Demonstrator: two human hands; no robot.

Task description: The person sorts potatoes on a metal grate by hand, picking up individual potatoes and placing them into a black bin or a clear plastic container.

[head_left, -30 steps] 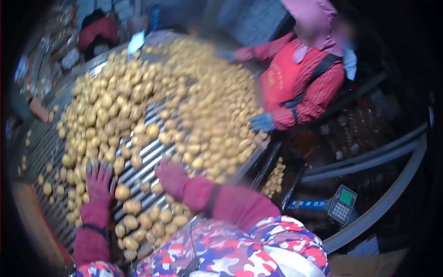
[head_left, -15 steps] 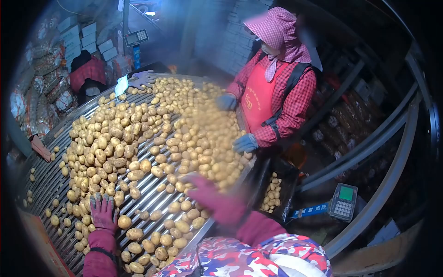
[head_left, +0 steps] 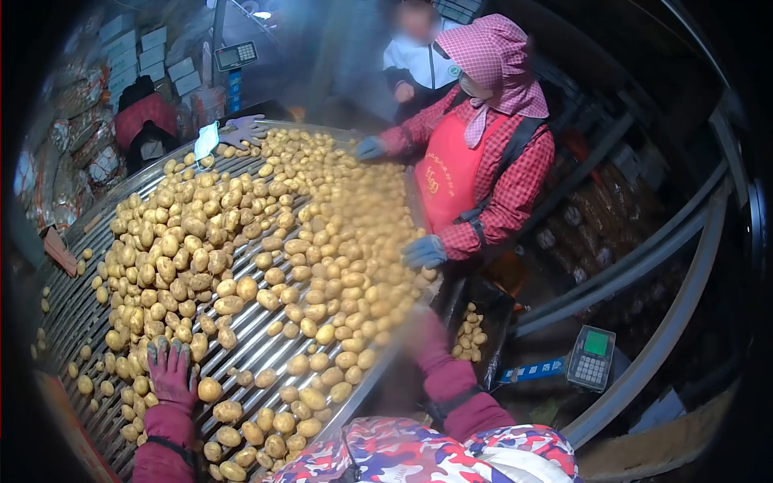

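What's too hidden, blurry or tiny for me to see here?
All in the head view:
- Right hand: blurred, so whether it holds anything is unclear.
- Left hand: covers whatever lies under it.
- Some potatoes: a hazy patch smears their outlines.
- Green screen: any numbers are too small.

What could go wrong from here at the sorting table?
1. Potatoes crowd the edge of the slatted table nearest the wearer's right arm; a careless sweep might knock some off.
2. The right hand, blurred, is on the same side as the co-worker's blue-gloved hand; they could bump if both reach for the same spot.
3. A face mask at the far rim, beside potatoes, might get mixed in.
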